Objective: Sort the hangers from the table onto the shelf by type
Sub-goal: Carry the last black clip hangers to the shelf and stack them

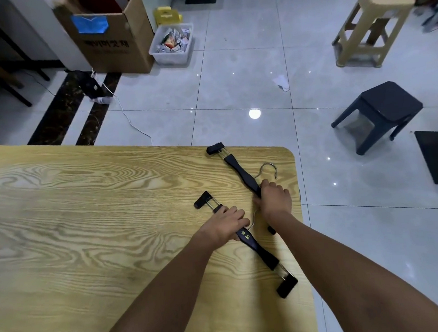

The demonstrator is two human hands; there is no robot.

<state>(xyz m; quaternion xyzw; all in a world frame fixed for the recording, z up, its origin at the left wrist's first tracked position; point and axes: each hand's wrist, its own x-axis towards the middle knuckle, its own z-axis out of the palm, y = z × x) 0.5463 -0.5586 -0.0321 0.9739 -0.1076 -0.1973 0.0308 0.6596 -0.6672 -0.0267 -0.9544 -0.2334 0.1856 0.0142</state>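
Gripping at mid-bar: the near hanger (254, 243) is clasped by the left hand (226, 223) and the far hanger (241, 172) by the right hand (276, 200), both lying on the table (85, 201) at lower right, probably so each lifts balanced.

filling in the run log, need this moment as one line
left hand: holds near hanger | right hand: holds far hanger | both hangers on table

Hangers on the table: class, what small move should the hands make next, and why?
Probably lift both off the table. The left hand grips the near hanger and the right hand grips the far hanger; both are the same black clip type and lie flat.
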